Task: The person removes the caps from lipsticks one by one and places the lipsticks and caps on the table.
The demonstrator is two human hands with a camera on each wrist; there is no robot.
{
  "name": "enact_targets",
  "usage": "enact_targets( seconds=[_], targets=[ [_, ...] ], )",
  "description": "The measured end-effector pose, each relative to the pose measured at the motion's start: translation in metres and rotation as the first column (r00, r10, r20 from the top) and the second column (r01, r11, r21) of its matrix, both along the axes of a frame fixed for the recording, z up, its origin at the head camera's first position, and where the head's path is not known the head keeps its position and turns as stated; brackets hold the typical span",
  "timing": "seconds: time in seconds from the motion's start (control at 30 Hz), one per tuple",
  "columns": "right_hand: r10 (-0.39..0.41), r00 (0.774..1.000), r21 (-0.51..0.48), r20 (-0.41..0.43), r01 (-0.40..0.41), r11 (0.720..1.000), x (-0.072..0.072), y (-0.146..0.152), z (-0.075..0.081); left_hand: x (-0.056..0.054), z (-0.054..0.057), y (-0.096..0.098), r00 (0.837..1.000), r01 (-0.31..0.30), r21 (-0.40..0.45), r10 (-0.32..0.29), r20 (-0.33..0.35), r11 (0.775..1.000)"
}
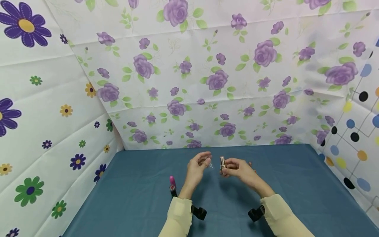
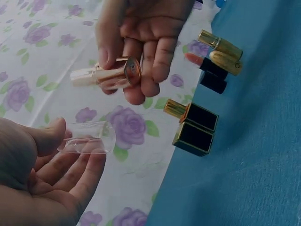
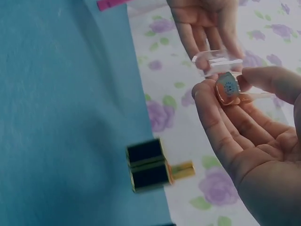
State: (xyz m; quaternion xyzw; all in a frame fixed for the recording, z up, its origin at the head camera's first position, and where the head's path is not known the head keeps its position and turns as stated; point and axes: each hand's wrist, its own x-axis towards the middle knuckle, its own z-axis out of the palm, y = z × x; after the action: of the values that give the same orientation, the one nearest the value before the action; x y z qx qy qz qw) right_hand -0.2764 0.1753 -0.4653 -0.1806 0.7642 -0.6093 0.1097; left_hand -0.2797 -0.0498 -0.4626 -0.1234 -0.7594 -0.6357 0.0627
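Observation:
My left hand point(image 1: 196, 168) pinches a clear see-through cap point(image 2: 89, 136) between thumb and fingers. My right hand point(image 1: 237, 168) holds a rose-gold lipstick tube point(image 2: 110, 76) by its wider base, which has a round label on the end. In the head view the tube stands upright, its narrow gold part pointing up. A gap separates the cap from the tube in the left wrist view. Behind the hands in that view lie a black-and-gold lipstick point(image 2: 197, 117) beside its cap, a gold lipstick point(image 2: 221, 44), and a black lipstick point(image 2: 207, 68) with a pinkish tip.
A pink-topped item point(image 1: 172, 181) with a dark lower end is on the blue tablecloth point(image 1: 142, 204) left of my left forearm. Flowered sheets point(image 1: 192, 85) hang behind the table and along its left. A dotted sheet point(image 1: 355, 148) borders the right side.

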Motion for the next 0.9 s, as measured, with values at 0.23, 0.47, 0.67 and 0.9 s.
enact_targets(
  seconds=[0.23, 0.47, 0.67, 0.9],
  targets=[
    [-0.071, 0.987, 0.17, -0.144, 0.095, 0.981, -0.005, 0.012, 0.002, 0.0, -0.002, 0.013, 1.0, -0.015, -0.137, 0.015, 0.004, 0.99],
    [-0.111, 0.965, 0.337, -0.237, 0.189, 0.923, -0.005, 0.015, -0.002, 0.002, -0.009, 0.03, 1.0, -0.001, -0.242, -0.004, -0.016, 0.97],
    [-0.094, 0.959, 0.423, -0.268, 0.205, 0.883, -0.006, 0.014, -0.006, 0.003, -0.017, 0.038, 1.0, 0.01, -0.294, -0.017, -0.021, 0.956],
    [-0.105, 0.954, 0.508, -0.281, 0.241, 0.827, -0.005, 0.005, -0.01, 0.001, -0.028, 0.043, 0.998, 0.016, -0.372, -0.034, -0.043, 0.928]
  ],
)
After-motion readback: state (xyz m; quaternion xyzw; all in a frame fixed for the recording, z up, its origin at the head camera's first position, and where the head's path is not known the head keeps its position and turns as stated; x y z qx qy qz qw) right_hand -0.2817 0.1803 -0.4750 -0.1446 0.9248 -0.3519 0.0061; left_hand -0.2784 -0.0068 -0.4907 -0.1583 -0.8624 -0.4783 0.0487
